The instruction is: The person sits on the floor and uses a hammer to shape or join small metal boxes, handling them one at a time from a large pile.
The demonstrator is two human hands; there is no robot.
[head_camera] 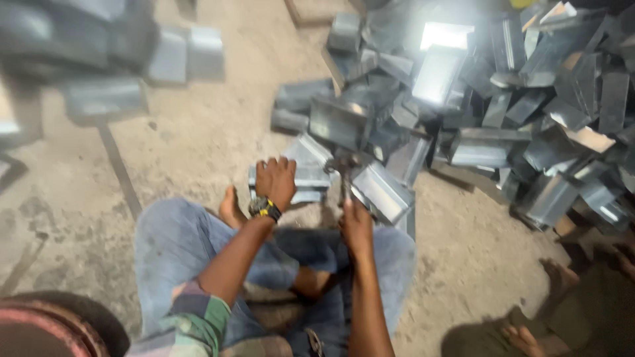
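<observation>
We wear faded blue jeans (pixel 175 244), loose and creased over both legs, and our feet are bare, one foot (pixel 231 208) showing beside the knee. On our left arm a short striped sleeve (pixel 198 314) shows green, dark purple and pale bands. A dark wristwatch (pixel 264 209) with a yellow edge sits on our left wrist. Our right forearm (pixel 368 311) is bare.

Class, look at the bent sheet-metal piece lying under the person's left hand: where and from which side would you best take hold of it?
Probably the flat top face of the sheet-metal piece, from above, as the left hand does: it lies flat on the floor, and cut edges look sharp.
</observation>
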